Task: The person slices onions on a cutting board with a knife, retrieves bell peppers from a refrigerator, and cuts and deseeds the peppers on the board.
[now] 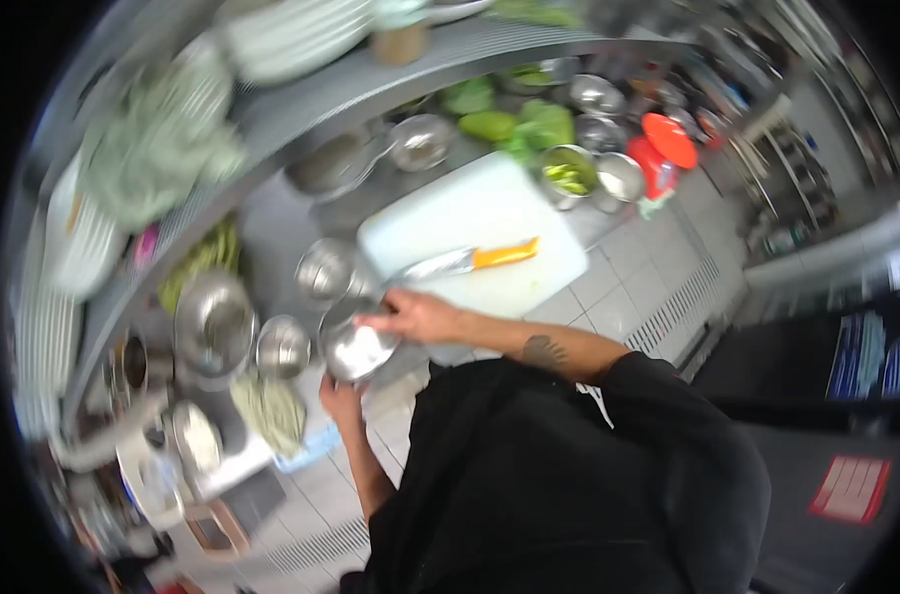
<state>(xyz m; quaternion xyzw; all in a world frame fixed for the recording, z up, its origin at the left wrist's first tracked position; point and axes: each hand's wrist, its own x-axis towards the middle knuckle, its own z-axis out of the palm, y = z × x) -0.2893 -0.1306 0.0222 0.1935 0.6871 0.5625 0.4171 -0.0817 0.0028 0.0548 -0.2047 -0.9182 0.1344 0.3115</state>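
Bowl of shiny steel (pixel 359 354) is held beside white cutting board (pixel 445 223) | right hand (pixel 425 317): fingers partly spread, gripping rim | left hand (pixel 342 398): fingers curled around near edge | steady two-handed support seems called for

A round, shiny metal bowl (pixel 361 353) is gripped at its near edge by the left hand (pixel 342 399), and its far side is held by the right hand (pixel 415 317). It is positioned near the white cutting board (pixel 465 213), its surface slightly blurred.

Bright, diffuse light with glare on the metal bowl (pixel 359 348); motion blur softens everything, edges curving into black.
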